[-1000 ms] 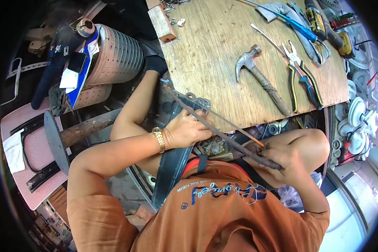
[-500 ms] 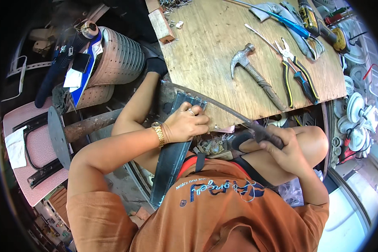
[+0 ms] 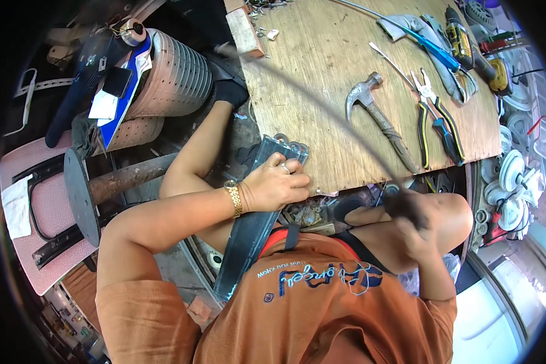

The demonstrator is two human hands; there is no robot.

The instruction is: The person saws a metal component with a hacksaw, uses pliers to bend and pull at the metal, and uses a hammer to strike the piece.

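My left hand (image 3: 278,187) is closed over the upper part of a long dark metal channel (image 3: 246,239). The channel slants from my lap to the near left corner of the plywood worktop (image 3: 309,79), and round ring shapes show at its far end. My right hand (image 3: 420,235), by my right knee, is wrapped round the handle of a long, thin, dark metal bar (image 3: 340,120). That bar is smeared by motion and reaches up and left over the worktop, apart from the channel; its exact kind cannot be told.
On the worktop lie a claw hammer (image 3: 379,118), pliers (image 3: 428,100), a blue-handled screwdriver (image 3: 448,141), a work glove (image 3: 461,85) and a yellow-black power drill (image 3: 458,39). A perforated metal drum (image 3: 179,76) stands left, beside a blue clipboard (image 3: 114,128). White wheel-like parts (image 3: 514,155) fill the right.
My right hand has lifted the bar off the channel's far end and swung its tip up and away. My left hand keeps its hold. The whole view has shifted slightly.
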